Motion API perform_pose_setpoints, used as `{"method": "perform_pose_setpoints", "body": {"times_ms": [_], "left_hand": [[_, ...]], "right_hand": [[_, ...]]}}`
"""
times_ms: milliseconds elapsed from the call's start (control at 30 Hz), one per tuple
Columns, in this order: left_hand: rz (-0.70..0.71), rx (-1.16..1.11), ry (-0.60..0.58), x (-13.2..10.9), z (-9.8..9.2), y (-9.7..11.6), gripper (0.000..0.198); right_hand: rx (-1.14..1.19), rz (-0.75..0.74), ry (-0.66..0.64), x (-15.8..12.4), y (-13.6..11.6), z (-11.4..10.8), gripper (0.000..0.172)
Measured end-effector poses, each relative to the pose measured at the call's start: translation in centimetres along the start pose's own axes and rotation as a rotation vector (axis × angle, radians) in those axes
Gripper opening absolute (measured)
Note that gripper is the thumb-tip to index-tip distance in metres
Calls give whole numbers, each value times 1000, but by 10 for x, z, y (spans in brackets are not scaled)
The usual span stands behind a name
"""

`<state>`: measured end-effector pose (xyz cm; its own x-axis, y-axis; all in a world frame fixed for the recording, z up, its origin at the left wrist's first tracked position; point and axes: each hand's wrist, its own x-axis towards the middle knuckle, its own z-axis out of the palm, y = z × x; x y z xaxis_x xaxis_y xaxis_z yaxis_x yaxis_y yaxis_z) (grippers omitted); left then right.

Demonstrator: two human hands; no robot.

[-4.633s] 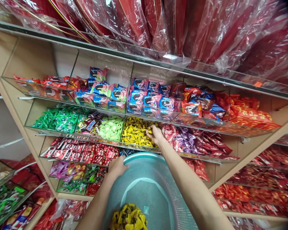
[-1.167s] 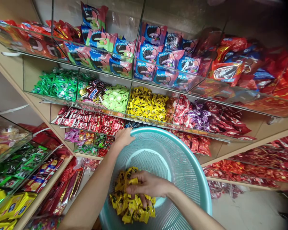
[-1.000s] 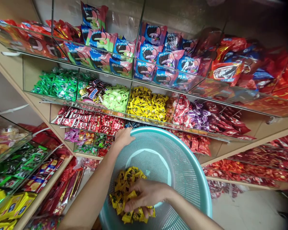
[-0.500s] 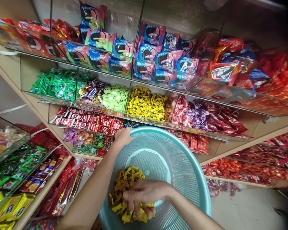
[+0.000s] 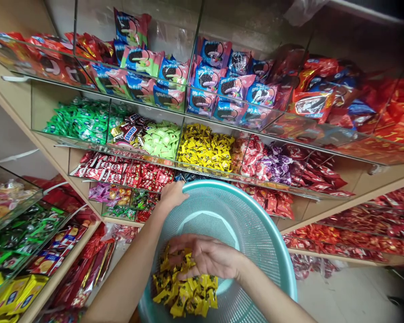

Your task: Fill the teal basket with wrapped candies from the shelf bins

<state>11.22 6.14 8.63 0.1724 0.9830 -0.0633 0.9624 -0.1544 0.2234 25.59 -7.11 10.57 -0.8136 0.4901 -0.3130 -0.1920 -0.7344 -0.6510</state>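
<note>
A turquoise plastic mesh basket [image 5: 272, 233] is in front of me, tilted so its inside faces me. My left hand [image 5: 173, 196] is closed over its far-left rim. Yellow-wrapped candies [image 5: 188, 298] lie heaped on the basket's near-left side. Over this heap is my right hand [image 5: 210, 256], its fingers stretched to the left and parted from the thumb. The fingertips are among the wrappers, partly out of sight, and I see no candy gripped in the hand.
Behind the basket rise shelves with clear dividers. One bin holds more yellow candies [image 5: 205, 148], with green packets [image 5: 81, 119] to its left and purple sweets [image 5: 278, 161] to its right. Blue-and-pink cookie packs [image 5: 207, 76] fill the shelf above. A side shelf [image 5: 67, 264] stands at left.
My right hand has shifted up and turned, its fingers going from pointing down into the candies to reaching left across them. The left hand keeps its hold on the rim.
</note>
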Motion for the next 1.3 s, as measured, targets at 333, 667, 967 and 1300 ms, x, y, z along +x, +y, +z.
{"method": "perform_pose_setpoints", "body": {"times_ms": [333, 667, 967, 1300], "left_hand": [[-25, -33, -27, 1, 0, 1, 39], [-31, -45, -19, 4, 3, -3, 36], [-14, -26, 7, 5, 0, -5, 32], [-11, -47, 38, 5, 4, -8, 33]], "right_hand": [[-559, 24, 188, 10, 19, -15, 50], [-1316, 16, 125, 8, 22, 6, 48], [-1643, -430, 586, -8, -109, 22, 33], [-1758, 255, 1317, 59, -202, -33, 89]]}}
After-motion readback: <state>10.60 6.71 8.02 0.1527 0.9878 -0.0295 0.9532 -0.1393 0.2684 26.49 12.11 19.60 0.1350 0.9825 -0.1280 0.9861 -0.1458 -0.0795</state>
